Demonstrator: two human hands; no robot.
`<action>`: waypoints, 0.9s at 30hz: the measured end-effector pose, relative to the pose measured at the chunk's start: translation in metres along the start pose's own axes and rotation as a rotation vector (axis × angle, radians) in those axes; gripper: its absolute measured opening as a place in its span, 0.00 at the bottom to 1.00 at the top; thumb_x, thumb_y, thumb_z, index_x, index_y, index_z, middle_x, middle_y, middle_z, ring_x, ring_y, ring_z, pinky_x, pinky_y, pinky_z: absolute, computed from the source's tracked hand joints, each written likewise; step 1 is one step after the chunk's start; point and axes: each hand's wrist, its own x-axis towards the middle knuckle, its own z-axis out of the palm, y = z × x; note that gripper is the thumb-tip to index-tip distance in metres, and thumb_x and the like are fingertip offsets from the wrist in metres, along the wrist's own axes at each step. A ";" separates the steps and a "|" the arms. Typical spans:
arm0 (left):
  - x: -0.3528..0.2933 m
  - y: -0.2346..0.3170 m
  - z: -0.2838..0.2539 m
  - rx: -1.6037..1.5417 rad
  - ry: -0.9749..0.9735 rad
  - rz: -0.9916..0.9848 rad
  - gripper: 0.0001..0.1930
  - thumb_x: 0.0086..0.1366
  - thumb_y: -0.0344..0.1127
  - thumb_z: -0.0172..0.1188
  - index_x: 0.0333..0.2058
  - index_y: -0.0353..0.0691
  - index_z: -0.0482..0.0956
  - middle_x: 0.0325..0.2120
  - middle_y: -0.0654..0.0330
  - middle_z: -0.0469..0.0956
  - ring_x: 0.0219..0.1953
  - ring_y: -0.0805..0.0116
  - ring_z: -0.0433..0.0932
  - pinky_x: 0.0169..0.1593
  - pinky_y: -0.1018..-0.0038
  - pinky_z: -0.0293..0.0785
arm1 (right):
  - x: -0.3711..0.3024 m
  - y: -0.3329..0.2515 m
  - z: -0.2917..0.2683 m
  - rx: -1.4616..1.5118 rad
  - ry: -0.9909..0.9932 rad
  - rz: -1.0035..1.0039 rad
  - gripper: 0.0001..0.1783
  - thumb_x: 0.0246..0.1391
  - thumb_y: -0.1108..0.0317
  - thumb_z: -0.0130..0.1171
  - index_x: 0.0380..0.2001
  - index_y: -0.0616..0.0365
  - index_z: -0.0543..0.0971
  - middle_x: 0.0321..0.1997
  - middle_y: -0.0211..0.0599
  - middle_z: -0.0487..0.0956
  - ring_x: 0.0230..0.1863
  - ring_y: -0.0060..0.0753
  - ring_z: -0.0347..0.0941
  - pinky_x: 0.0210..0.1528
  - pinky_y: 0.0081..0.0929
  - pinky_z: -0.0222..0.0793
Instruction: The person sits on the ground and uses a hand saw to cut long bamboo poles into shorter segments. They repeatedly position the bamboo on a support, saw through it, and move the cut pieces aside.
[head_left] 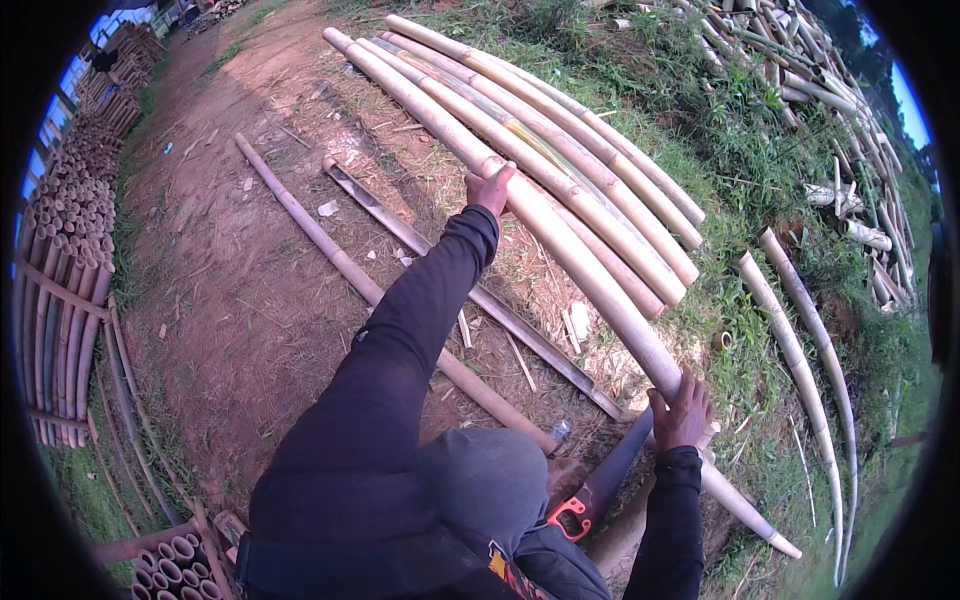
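A long pale bamboo pole [585, 265] runs slantwise from the far left toward my right side. My left hand [490, 188] is closed round it, with my arm stretched far forward. Closer to my body, my right hand [682, 410] grips the same pole, fingers wrapped over its side. Past the right hand a thinner bamboo length [745, 510] slants down to the right; whether it joins the held pole is hidden. Several other bamboo poles [610, 195] lie side by side just right of it. A handsaw with an orange handle [570, 518] rests by my legs.
Left of the held pole lie a split bamboo [500, 315] and a thin bamboo pole [345, 262] on bare dirt. Two poles [800, 360] lie on grass at right. Bundled bamboo [70, 300] stands at far left; a bamboo heap [820, 90] is at upper right.
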 end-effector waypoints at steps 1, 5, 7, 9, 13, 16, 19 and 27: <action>0.026 0.019 0.025 0.143 0.051 0.085 0.46 0.65 0.46 0.74 0.71 0.29 0.58 0.61 0.40 0.74 0.58 0.49 0.81 0.55 0.57 0.82 | 0.024 -0.007 -0.005 -0.076 0.146 -0.021 0.52 0.49 0.51 0.79 0.74 0.52 0.67 0.69 0.43 0.73 0.71 0.54 0.66 0.72 0.56 0.59; 0.036 0.040 0.048 0.645 -0.111 0.428 0.45 0.66 0.52 0.72 0.72 0.31 0.63 0.62 0.36 0.78 0.63 0.49 0.79 0.64 0.65 0.76 | 0.043 -0.041 -0.014 -0.103 0.151 -0.148 0.45 0.52 0.55 0.77 0.70 0.54 0.70 0.70 0.49 0.72 0.71 0.55 0.67 0.72 0.55 0.59; 0.004 0.028 0.035 0.725 -0.323 0.363 0.36 0.67 0.49 0.71 0.66 0.32 0.72 0.58 0.42 0.82 0.56 0.57 0.85 0.60 0.67 0.79 | 0.005 -0.056 -0.009 0.203 0.050 -0.221 0.37 0.51 0.59 0.77 0.63 0.56 0.76 0.66 0.49 0.75 0.66 0.56 0.71 0.70 0.53 0.61; -0.041 0.002 0.013 0.811 -0.539 0.281 0.30 0.68 0.44 0.69 0.64 0.34 0.75 0.53 0.47 0.85 0.50 0.63 0.87 0.56 0.69 0.82 | -0.056 -0.066 -0.004 0.326 -0.042 -0.247 0.33 0.52 0.60 0.76 0.60 0.56 0.79 0.64 0.46 0.77 0.65 0.53 0.72 0.70 0.52 0.62; -0.155 -0.063 -0.012 0.991 -0.912 0.146 0.28 0.68 0.44 0.71 0.60 0.34 0.78 0.47 0.50 0.86 0.46 0.63 0.87 0.52 0.67 0.84 | -0.198 -0.068 -0.008 0.453 -0.194 -0.048 0.26 0.54 0.61 0.73 0.55 0.55 0.82 0.60 0.43 0.80 0.62 0.50 0.75 0.67 0.50 0.65; -0.235 -0.095 0.014 1.125 -1.329 0.198 0.29 0.65 0.49 0.73 0.57 0.35 0.82 0.44 0.51 0.87 0.44 0.61 0.87 0.52 0.64 0.84 | -0.286 -0.062 -0.019 0.545 -0.195 0.215 0.23 0.55 0.62 0.73 0.53 0.55 0.83 0.55 0.44 0.82 0.57 0.51 0.79 0.61 0.49 0.72; -0.312 -0.122 0.072 1.106 -1.641 0.489 0.38 0.63 0.54 0.74 0.64 0.38 0.74 0.52 0.47 0.83 0.55 0.49 0.83 0.60 0.60 0.79 | -0.332 -0.055 -0.016 0.650 -0.168 0.436 0.21 0.57 0.63 0.72 0.52 0.57 0.83 0.52 0.46 0.83 0.52 0.54 0.82 0.55 0.48 0.77; -0.413 -0.180 0.181 1.061 -1.700 0.428 0.38 0.61 0.51 0.76 0.63 0.38 0.73 0.52 0.44 0.82 0.55 0.45 0.83 0.61 0.57 0.78 | -0.342 -0.037 0.016 0.581 -0.210 0.562 0.23 0.65 0.54 0.64 0.56 0.56 0.82 0.51 0.49 0.83 0.53 0.58 0.81 0.54 0.51 0.78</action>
